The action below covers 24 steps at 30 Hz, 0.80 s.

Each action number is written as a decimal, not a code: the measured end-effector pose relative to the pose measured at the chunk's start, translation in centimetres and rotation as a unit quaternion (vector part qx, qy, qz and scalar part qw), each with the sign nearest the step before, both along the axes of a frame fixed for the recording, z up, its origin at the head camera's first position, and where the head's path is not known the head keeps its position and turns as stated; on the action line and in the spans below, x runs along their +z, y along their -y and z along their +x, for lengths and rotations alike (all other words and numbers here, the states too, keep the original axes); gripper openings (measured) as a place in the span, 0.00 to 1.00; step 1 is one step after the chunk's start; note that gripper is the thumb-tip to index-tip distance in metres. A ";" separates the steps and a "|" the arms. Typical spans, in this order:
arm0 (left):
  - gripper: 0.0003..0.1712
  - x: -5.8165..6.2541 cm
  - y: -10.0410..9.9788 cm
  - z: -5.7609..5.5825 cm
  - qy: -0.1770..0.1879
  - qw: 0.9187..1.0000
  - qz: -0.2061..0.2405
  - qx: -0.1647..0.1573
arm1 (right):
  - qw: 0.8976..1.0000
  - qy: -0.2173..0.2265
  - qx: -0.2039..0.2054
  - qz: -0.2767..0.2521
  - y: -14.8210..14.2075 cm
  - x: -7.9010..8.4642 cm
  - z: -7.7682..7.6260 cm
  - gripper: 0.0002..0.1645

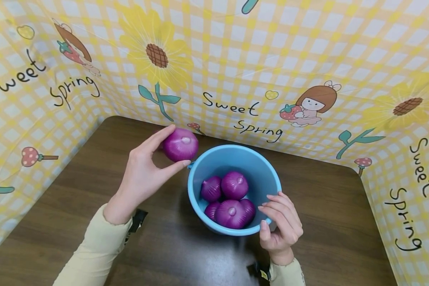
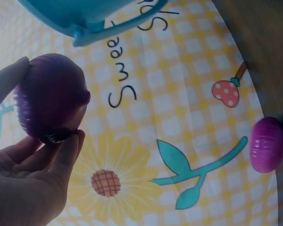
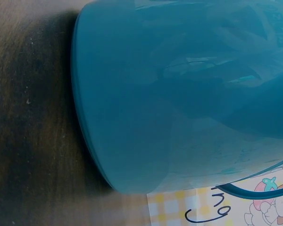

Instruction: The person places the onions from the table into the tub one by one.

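My left hand (image 1: 144, 171) holds a red onion (image 1: 180, 144) between thumb and fingers, just beyond the left rim of a blue bucket (image 1: 232, 149). In the left wrist view, the same onion (image 2: 52, 96) is gripped at the fingertips. Several red onions (image 1: 234, 185) lie at the bottom of the bucket. My right hand (image 1: 282, 224) grips the bucket's right rim, fingers over the edge. The right wrist view is filled by the bucket's outer wall (image 3: 179, 103); the hand itself does not show there.
Another onion (image 2: 266, 145) lies on the dark wooden table (image 1: 329, 222) by its back edge, largely hidden behind the held onion in the head view. A yellow checked cloth (image 1: 243, 59) with flower prints stands around the table's back and sides. The bucket's handle (image 3: 254, 193) hangs at its side.
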<state>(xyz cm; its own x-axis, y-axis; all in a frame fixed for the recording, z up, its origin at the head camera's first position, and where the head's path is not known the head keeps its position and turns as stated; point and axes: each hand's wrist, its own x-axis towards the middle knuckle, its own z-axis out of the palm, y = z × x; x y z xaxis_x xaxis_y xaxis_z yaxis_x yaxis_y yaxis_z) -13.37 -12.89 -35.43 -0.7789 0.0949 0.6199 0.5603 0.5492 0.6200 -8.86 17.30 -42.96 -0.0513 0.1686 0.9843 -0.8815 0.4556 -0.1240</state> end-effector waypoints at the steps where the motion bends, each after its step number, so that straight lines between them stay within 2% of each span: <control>1: 0.49 0.1 -0.1 0.1 -0.003 1.000 0.001 -0.004 | 1.000 0.000 0.000 0.000 0.0 0.0 0.0 0.26; 10: 0.50 0.7 -1.3 1.0 -0.016 0.999 0.008 -0.047 | 1.000 -0.001 -0.001 -0.004 0.1 0.1 -0.1 0.26; 19: 0.49 0.8 -2.3 1.4 0.007 0.997 -0.006 -0.078 | 1.000 0.001 0.000 -0.001 0.0 0.2 -0.1 0.26; 24: 0.49 0.7 -2.7 1.5 0.008 0.996 -0.006 -0.087 | 1.000 0.000 0.000 -0.001 0.1 0.2 -0.2 0.26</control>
<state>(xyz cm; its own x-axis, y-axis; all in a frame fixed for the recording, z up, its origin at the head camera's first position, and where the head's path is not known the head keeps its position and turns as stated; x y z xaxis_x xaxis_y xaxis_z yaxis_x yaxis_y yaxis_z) -11.82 -10.23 -34.69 -0.7604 0.2363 0.6050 0.6372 0.4518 0.6244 -9.02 17.25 -42.74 -0.0521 0.1710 0.9839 -0.8812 0.4557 -0.1258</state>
